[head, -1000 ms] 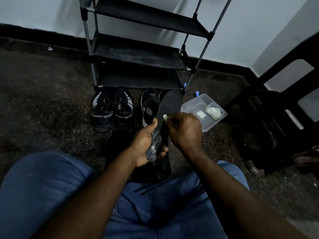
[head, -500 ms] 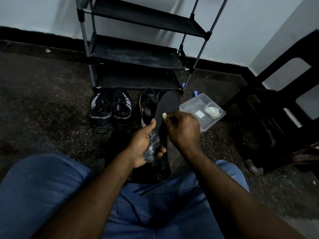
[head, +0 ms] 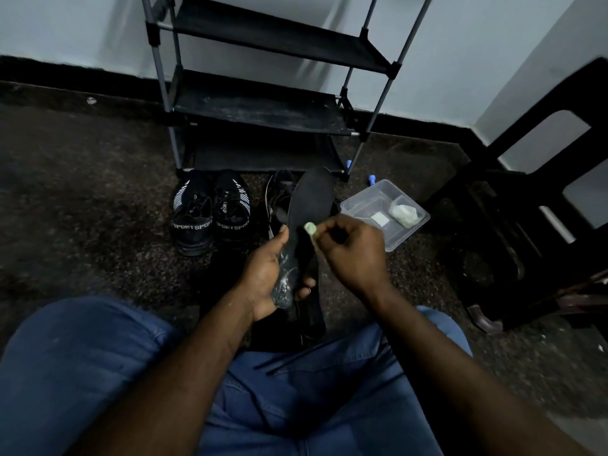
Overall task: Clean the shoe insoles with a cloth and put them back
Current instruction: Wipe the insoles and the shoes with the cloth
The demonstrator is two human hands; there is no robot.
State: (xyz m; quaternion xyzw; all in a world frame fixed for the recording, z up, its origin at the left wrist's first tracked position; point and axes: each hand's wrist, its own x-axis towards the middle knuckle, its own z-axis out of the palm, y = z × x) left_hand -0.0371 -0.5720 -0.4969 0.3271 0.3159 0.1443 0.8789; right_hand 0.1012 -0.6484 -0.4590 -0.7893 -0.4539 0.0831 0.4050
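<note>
My left hand (head: 268,274) grips the heel end of a black insole (head: 312,200), which points up and away from me. My right hand (head: 350,250) pinches a small pale green cloth (head: 310,229) against the insole's middle. A second dark insole (head: 311,312) lies on the floor under my hands. Behind the held insole stands an open black shoe (head: 279,200), partly hidden. A pair of black shoes marked SPORT (head: 210,215) stands to its left.
A clear plastic container (head: 368,205) with a white wad (head: 403,214) sits on the floor to the right. A black metal shoe rack (head: 263,106) stands against the wall. A dark chair (head: 526,209) is at the right. My blue-jeaned legs (head: 82,363) fill the foreground.
My right hand with the cloth has slid a little down the insole toward me. My left hand keeps its grip on the heel end.
</note>
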